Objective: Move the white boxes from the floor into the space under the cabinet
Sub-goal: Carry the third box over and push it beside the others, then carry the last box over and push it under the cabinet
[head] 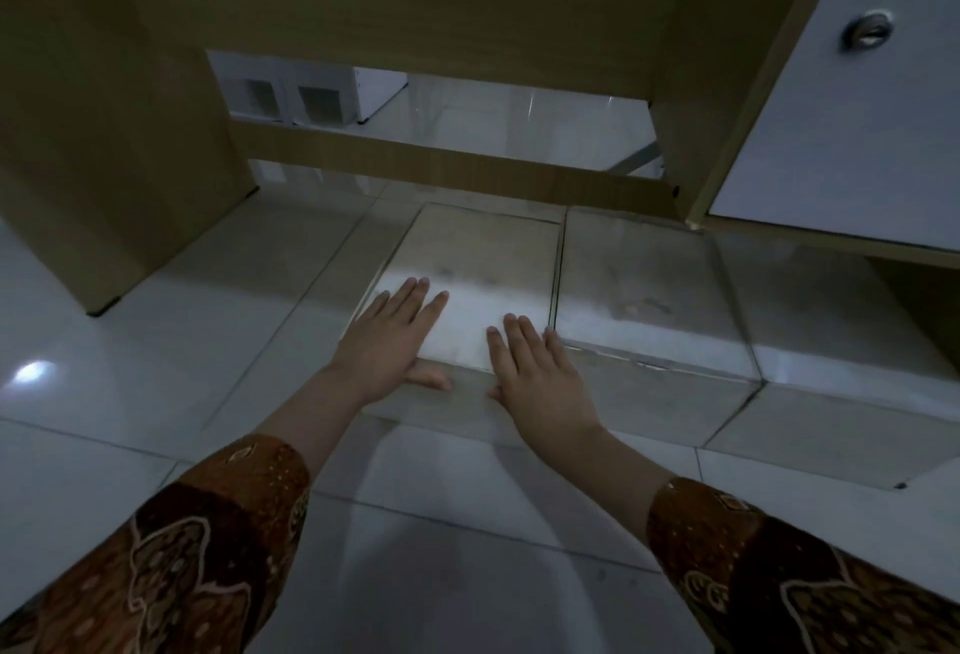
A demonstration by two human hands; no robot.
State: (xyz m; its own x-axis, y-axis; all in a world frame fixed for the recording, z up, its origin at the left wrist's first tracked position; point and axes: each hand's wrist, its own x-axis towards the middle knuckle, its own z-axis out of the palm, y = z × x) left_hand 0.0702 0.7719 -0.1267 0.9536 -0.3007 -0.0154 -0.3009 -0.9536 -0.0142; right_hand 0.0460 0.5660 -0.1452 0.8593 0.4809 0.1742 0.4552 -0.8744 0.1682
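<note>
A person in brown patterned batik sleeves (171, 549) is crouching over a glossy white tiled floor (130, 393), both hands laid flat on a low white rectangular cardboard box (478, 258). The left hand (387, 341) is resting on the box's near left corner, fingers spread, thumb hooked over the front edge; the right hand (540, 378) is pressing beside it in the same way. Neither grip is closing on anything: both are open, palms down.

The box appears stiff and scuffed, probably light enough to slide, and the polished tile should be letting it glide; pushing at the near edge looks the sensible hold. A second white rectangular box (639, 289) is lying touching its right side, partly beneath a white cabinet door with a round metal lock (867, 37). Beyond, a tan wooden cabinet's lower rail (415, 159) is spanning the dim opening, where small white appliance-like units (311, 94) are standing.
</note>
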